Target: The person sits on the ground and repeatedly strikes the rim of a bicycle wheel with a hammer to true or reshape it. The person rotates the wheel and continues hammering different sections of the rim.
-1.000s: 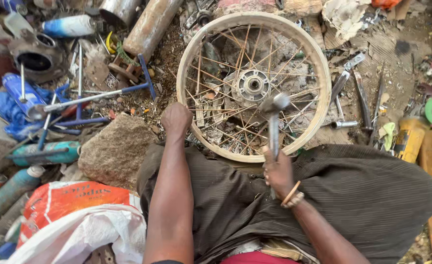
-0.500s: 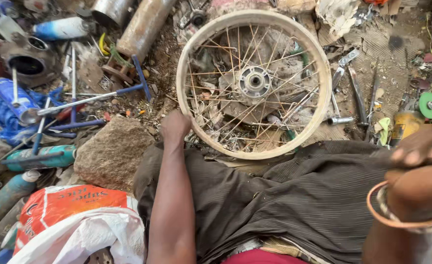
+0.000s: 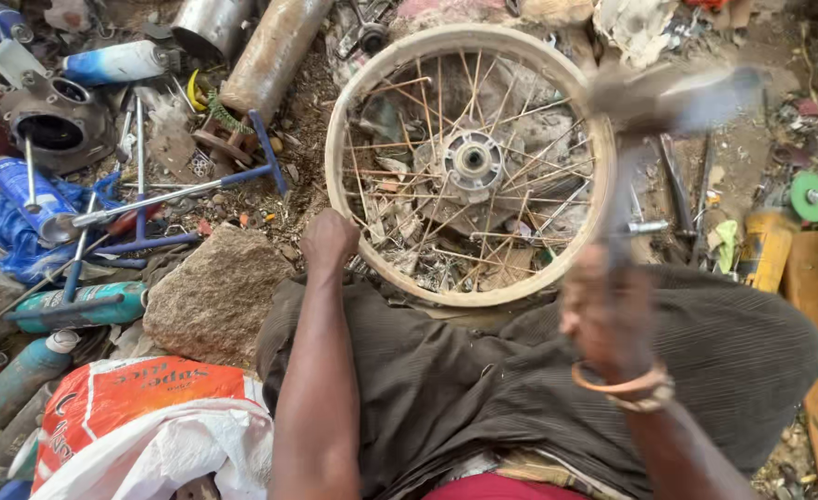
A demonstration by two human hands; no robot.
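A spoked wheel [image 3: 469, 165] lies flat on littered dirt ground against the person's knees. The left hand [image 3: 328, 240] grips its cream rim at the near-left edge. The right hand [image 3: 603, 310] is closed on a raised hammer [image 3: 654, 97], blurred. Thin rusty spokes look bent and uneven around the metal hub [image 3: 472, 159]; straightening appears unfinished.

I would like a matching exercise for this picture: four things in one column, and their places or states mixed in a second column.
1. left hand
2. right hand
3. rock
4. hub

a. middle of the spoked wheel
b. on the wheel's rim
c. holds a blurred hammer
d. on the ground, left of the knees

Pairs: 1-b, 2-c, 3-d, 4-a
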